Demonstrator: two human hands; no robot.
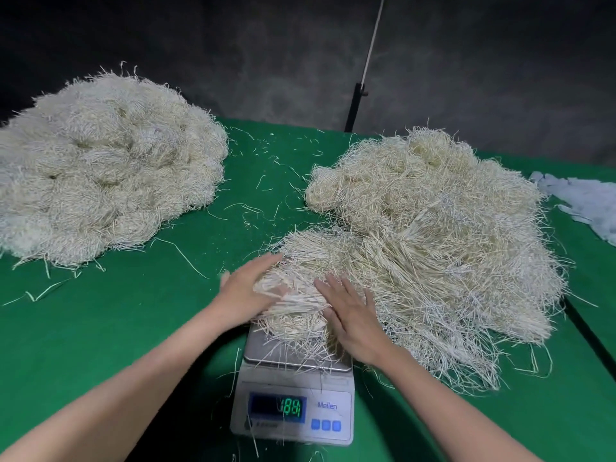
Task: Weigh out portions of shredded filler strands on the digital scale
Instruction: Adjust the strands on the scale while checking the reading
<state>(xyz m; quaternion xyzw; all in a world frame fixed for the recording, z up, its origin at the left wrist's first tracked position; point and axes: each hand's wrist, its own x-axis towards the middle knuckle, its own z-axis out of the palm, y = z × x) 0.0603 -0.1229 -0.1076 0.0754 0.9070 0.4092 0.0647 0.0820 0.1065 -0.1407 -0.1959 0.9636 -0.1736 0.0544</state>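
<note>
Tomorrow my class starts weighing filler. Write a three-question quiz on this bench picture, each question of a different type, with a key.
1. True or false: the left hand and the right hand both touch the strand portion on the digital scale.
2. The table cover is: A red, B green, C white.
3. Fill in: the looser heap reaching the scale lies on the person's ____.
Key: 1 true; 2 B; 3 right.
</note>
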